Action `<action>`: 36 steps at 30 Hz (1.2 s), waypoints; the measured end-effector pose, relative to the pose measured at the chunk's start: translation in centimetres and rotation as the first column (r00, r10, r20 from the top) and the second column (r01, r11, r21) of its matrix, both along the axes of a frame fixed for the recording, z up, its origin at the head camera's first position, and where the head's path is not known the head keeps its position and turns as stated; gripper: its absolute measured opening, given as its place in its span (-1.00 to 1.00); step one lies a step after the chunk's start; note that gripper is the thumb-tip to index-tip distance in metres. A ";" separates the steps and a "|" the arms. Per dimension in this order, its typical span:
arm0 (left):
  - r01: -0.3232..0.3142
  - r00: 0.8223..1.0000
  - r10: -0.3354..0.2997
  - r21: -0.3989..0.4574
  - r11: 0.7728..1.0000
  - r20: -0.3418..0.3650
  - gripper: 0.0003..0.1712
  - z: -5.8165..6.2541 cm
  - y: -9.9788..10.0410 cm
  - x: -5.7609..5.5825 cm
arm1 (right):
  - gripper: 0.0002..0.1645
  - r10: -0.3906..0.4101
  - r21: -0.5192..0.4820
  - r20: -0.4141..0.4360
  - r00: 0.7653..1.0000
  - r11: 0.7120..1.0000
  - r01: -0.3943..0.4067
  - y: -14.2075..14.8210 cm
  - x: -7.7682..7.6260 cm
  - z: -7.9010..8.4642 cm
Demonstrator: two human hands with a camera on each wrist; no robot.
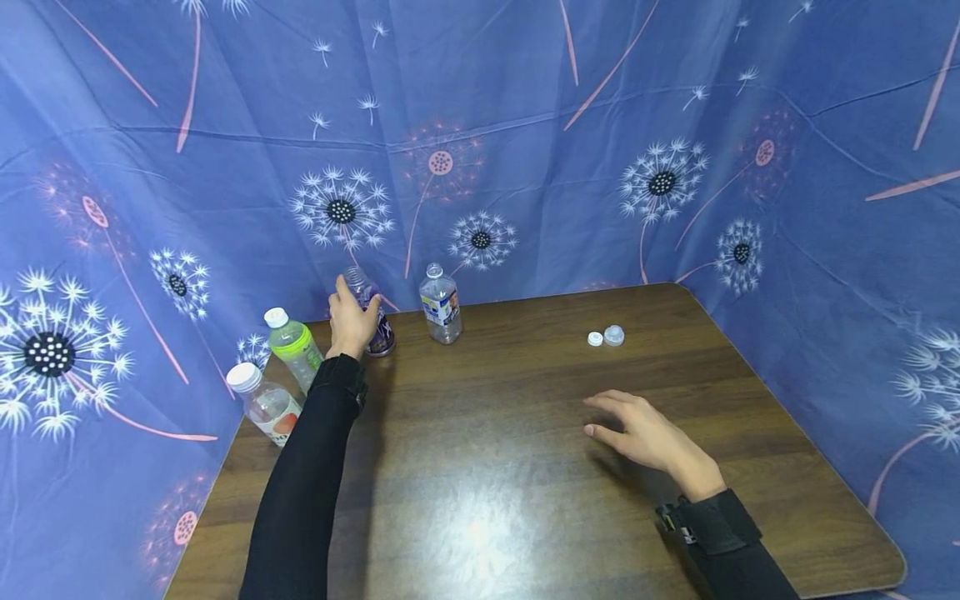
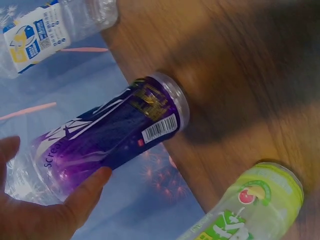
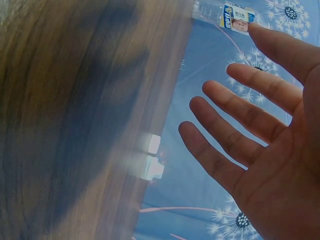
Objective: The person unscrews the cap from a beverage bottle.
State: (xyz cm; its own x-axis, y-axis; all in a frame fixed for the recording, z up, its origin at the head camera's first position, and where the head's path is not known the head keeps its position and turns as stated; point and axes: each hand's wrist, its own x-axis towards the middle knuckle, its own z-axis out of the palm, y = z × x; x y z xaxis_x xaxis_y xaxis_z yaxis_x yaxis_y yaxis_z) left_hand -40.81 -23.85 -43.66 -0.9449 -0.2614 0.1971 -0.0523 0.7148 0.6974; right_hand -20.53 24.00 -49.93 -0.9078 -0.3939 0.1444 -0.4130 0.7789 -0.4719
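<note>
A capless bottle with a purple label (image 1: 380, 329) stands near the table's back edge, tilted in the left wrist view. My left hand (image 1: 352, 321) is at its upper part, thumb and fingers spread apart; in the left wrist view the thumb (image 2: 89, 192) overlaps the bottle's side, and whether it touches cannot be told. Right of it stands a clear capless bottle (image 1: 441, 308) with a blue, white and yellow label. Over the table's right half my right hand (image 1: 648, 433) hovers holding nothing, its fingers extended and spread in the right wrist view.
Left of my left arm stand a green-labelled bottle (image 1: 296, 346) and a clear bottle with a wide white cap (image 1: 262, 400). Toward the back right of the wooden table (image 1: 525, 400) lie a small white cap (image 1: 595, 339) and a translucent cap (image 1: 614, 336). Blue dandelion-print cloth (image 1: 525, 192) surrounds the table.
</note>
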 end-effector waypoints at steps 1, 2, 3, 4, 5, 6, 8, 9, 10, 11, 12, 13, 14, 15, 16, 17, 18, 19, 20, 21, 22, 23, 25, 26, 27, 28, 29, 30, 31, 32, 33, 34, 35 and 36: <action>0.000 1.000 0.000 0.003 1.000 -0.007 0.00 0.1 0.1 0.0 | -0.42 0.000 -0.001 0.000 1.000 1.000 0.000 0.0 0.0 0.0; 0.001 1.000 -0.001 0.006 1.000 -0.011 -0.02 0.1 0.1 0.1 | -0.42 0.001 -0.002 0.000 1.000 1.000 -0.001 0.0 0.0 0.1; 0.002 1.000 -0.002 0.006 1.000 -0.012 -0.04 0.2 0.1 0.2 | -0.42 0.001 -0.004 0.001 1.000 1.000 -0.001 0.0 0.0 0.1; 0.003 1.000 -0.002 0.008 1.000 -0.013 -0.05 0.2 0.2 0.3 | -0.42 0.001 -0.005 0.002 1.000 1.000 -0.001 0.0 0.0 0.1; 0.004 1.000 -0.004 0.008 1.000 -0.012 -0.06 0.3 0.2 0.4 | -0.42 0.002 -0.007 0.003 1.000 1.000 -0.002 0.0 0.0 0.1; 0.004 1.000 -0.004 0.008 1.000 -0.009 -0.06 0.4 0.2 0.5 | -0.42 0.003 -0.009 0.003 1.000 1.000 -0.003 -0.1 -0.1 0.1; 0.006 1.000 -0.006 0.005 1.000 -0.007 -0.06 0.5 0.1 0.9 | -0.41 0.003 -0.016 0.007 1.000 1.000 -0.003 -0.1 -0.1 0.1; 0.007 1.000 -0.007 0.001 1.000 -0.009 -0.06 0.7 0.0 1.1 | -0.40 0.004 -0.021 0.007 1.000 1.000 -0.004 -0.2 -0.2 0.1; 0.008 1.000 -0.008 -0.001 1.000 -0.012 -0.06 0.8 0.0 1.4 | -0.40 0.004 -0.024 0.008 1.000 1.000 -0.004 -0.2 -0.2 0.1; 0.010 1.000 -0.010 -0.005 1.000 -0.013 -0.06 0.9 0.0 1.7 | -0.39 0.005 -0.026 0.006 1.000 1.000 -0.005 -0.2 -0.3 0.2; 0.012 1.000 -0.013 -0.009 1.000 -0.015 -0.06 1.1 0.0 2.0 | -0.39 0.006 -0.027 0.005 1.000 1.000 -0.006 -0.2 -0.4 0.3; 0.017 1.000 -0.017 -0.012 1.000 -0.020 -0.06 1.2 0.0 2.2 | -0.38 0.005 -0.026 0.003 1.000 1.000 -0.005 -0.2 -0.5 0.3; 0.024 0.999 -0.024 -0.017 1.000 -0.023 -0.06 1.4 0.0 2.5 | -0.38 0.004 -0.024 0.000 1.000 1.000 -0.004 -0.1 -0.6 0.4; 0.033 0.999 -0.033 -0.021 0.999 -0.024 -0.06 1.5 0.1 2.9 | -0.37 0.003 -0.023 0.001 1.000 1.000 -0.003 -0.1 -0.7 0.5; 0.043 0.999 -0.043 -0.021 0.999 -0.025 -0.06 1.6 0.1 3.2 | -0.37 0.000 -0.018 0.001 1.000 1.000 0.000 0.0 -0.8 0.6; 0.055 0.998 -0.056 -0.022 0.998 -0.025 -0.06 1.7 0.2 3.5 | -0.36 -0.003 -0.015 -0.001 1.000 1.000 0.003 0.0 -0.9 0.8; 0.069 0.997 -0.069 -0.025 0.997 -0.026 -0.06 1.8 0.4 3.8 | -0.36 -0.008 -0.013 -0.002 1.000 1.000 0.008 0.1 -1.0 0.9; 0.084 0.996 -0.084 -0.027 0.996 -0.025 -0.06 1.9 0.5 4.1 | -0.36 -0.014 -0.009 -0.003 1.000 1.000 0.014 0.2 -1.1 1.1; 0.100 0.995 -0.101 -0.028 0.995 -0.021 -0.07 2.0 0.7 4.5 | -0.36 -0.021 -0.007 -0.005 1.000 1.000 0.021 0.3 -1.2 1.2; 0.119 0.993 -0.119 -0.030 0.992 -0.021 -0.07 2.1 0.8 4.9 | -0.36 -0.030 -0.006 -0.008 1.000 1.000 0.030 0.4 -1.4 1.4; 0.142 0.990 -0.142 -0.033 0.989 -0.022 -0.08 2.2 1.0 5.2 | -0.35 -0.039 -0.005 -0.012 0.999 0.999 0.039 0.5 -1.6 1.5; 0.166 0.986 -0.167 -0.042 0.985 -0.022 -0.09 2.3 1.2 5.6 | -0.35 -0.050 -0.006 -0.014 0.999 0.999 0.050 0.6 -1.8 1.7; 0.222 0.974 -0.223 -0.060 0.973 -0.027 -0.11 2.6 1.6 6.6 | -0.35 -0.074 -0.003 -0.018 0.997 0.997 0.074 0.8 -2.2 1.9; 0.250 0.967 -0.253 -0.067 0.966 -0.031 -0.12 2.7 1.7 7.1 | -0.34 -0.086 -0.003 -0.019 0.996 0.996 0.086 0.9 -2.4 2.0; 0.281 0.958 -0.284 -0.073 0.957 -0.035 -0.14 2.7 1.9 7.6 | -0.33 -0.098 -0.002 -0.020 0.995 0.995 0.098 1.0 -2.7 2.1; 0.308 0.950 -0.311 -0.079 0.948 -0.037 -0.14 2.7 2.1 8.2 | -0.32 -0.111 0.000 -0.019 0.994 0.994 0.111 1.1 -2.9 2.2; 0.330 0.941 -0.335 -0.087 0.940 -0.042 -0.15 2.7 2.3 8.8 | -0.31 -0.120 0.004 -0.020 0.993 0.993 0.120 1.2 -3.1 2.3; 0.351 0.934 -0.356 -0.091 0.932 -0.043 -0.16 2.7 2.6 9.5 | -0.30 -0.131 0.009 -0.019 0.991 0.991 0.131 1.2 -3.3 2.4; 0.368 0.927 -0.373 -0.094 0.925 -0.044 -0.17 2.7 2.8 10.1 | -0.29 -0.139 0.014 -0.016 0.990 0.990 0.139 1.3 -3.4 2.5; 0.383 0.921 -0.388 -0.099 0.919 -0.043 -0.17 2.7 3.1 10.7 | -0.28 -0.146 0.018 -0.014 0.989 0.989 0.146 1.4 -3.6 2.7; 0.394 0.915 -0.401 -0.107 0.913 -0.044 -0.18 2.7 3.3 11.4 | -0.27 -0.149 0.024 -0.014 0.989 0.989 0.149 1.5 -3.8 2.8; 0.404 0.911 -0.411 -0.117 0.907 -0.041 -0.18 2.7 3.6 12.0 | -0.26 -0.152 0.030 -0.012 0.988 0.988 0.152 1.6 -3.9 3.0; 0.417 0.905 -0.424 -0.124 0.900 -0.036 -0.18 2.8 3.8 12.7 | -0.26 -0.154 0.036 -0.007 0.988 0.987 0.154 1.7 -4.0 3.2; 0.432 0.898 -0.439 -0.129 0.893 -0.036 -0.19 2.8 4.1 13.3 | -0.25 -0.157 0.041 0.001 0.988 0.987 0.157 1.8 -4.2 3.4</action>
State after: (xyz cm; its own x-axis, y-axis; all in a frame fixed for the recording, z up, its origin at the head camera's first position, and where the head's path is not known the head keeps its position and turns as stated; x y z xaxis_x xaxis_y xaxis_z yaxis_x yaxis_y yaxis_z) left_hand -27.53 -19.76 -40.90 -0.9434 0.2014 0.2634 0.3237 0.7309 0.6008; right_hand -24.73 25.82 -46.54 -0.9593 -0.2522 0.1273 -0.2825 0.8523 -0.4402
